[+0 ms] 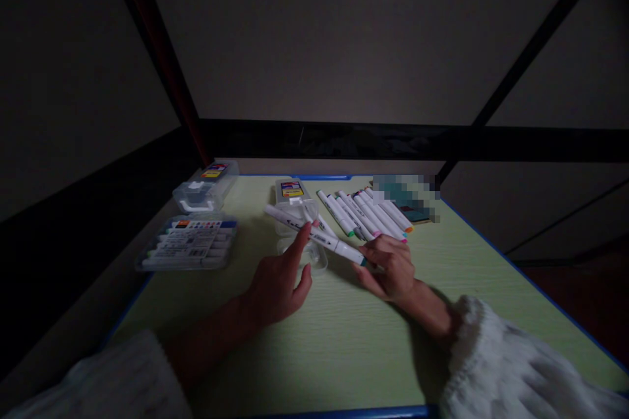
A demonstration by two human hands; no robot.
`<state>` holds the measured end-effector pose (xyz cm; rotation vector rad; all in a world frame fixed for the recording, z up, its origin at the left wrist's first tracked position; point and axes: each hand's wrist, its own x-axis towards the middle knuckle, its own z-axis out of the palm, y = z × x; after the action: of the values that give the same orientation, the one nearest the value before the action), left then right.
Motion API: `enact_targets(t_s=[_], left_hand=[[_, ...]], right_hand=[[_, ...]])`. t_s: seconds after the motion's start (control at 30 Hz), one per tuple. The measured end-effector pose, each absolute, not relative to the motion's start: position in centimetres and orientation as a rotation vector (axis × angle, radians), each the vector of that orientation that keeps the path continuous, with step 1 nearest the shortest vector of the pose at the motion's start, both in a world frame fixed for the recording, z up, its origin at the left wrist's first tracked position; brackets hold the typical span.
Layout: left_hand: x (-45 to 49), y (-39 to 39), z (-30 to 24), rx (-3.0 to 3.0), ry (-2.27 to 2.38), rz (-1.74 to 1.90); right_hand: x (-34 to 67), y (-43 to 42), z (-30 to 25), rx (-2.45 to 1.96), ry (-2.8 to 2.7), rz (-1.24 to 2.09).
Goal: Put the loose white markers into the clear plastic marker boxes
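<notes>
A white marker [314, 236] with a dark green end is held slantwise above the table's middle. My right hand [390, 268] pinches its green end between thumb and fingers. My left hand [280, 288] touches the marker's barrel with a raised index finger, thumb apart from it and the other fingers curled. Behind and below the marker stands a clear plastic case [322, 266], opened, its labelled lid [293, 190] toward the back. My fingers and the marker hide part of the case. Further right, several white markers [366, 213] with coloured ends lie side by side.
On the left lies a clear case filled with markers [189, 242]. Behind it is another clear case with a handle [209, 186]. A greenish flat item [405, 200], partly blurred out, lies at the back right. Blue edging [540, 294] borders the pale green table [314, 366].
</notes>
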<state>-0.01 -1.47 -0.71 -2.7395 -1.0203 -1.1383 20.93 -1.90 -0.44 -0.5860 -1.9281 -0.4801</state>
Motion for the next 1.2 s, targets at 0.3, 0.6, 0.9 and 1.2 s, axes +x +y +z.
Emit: enact_targets(t_s=[0.3,0.6,0.9,1.2], left_hand=[[0.1,-1.6,-0.8,-2.733,-0.951,-1.191],[0.1,-1.8,-0.8,-2.808,-0.935,-1.131],[0.2,-1.6,-1.0,-2.844,-0.872,-1.070],[0.0,-1.3,-0.7,-2.776,-0.927,-1.035]], right_hand=[[20.4,-2.5,1.2,-0.609,-1.951,-0.460],[20.3,-2.5,0.9,-0.565,-1.938,-0.401],[20.2,-2.7,1.0,-0.560,-1.959,-0.402],[20.0,-3.0,0.7,-0.600,-2.006,-0.391]])
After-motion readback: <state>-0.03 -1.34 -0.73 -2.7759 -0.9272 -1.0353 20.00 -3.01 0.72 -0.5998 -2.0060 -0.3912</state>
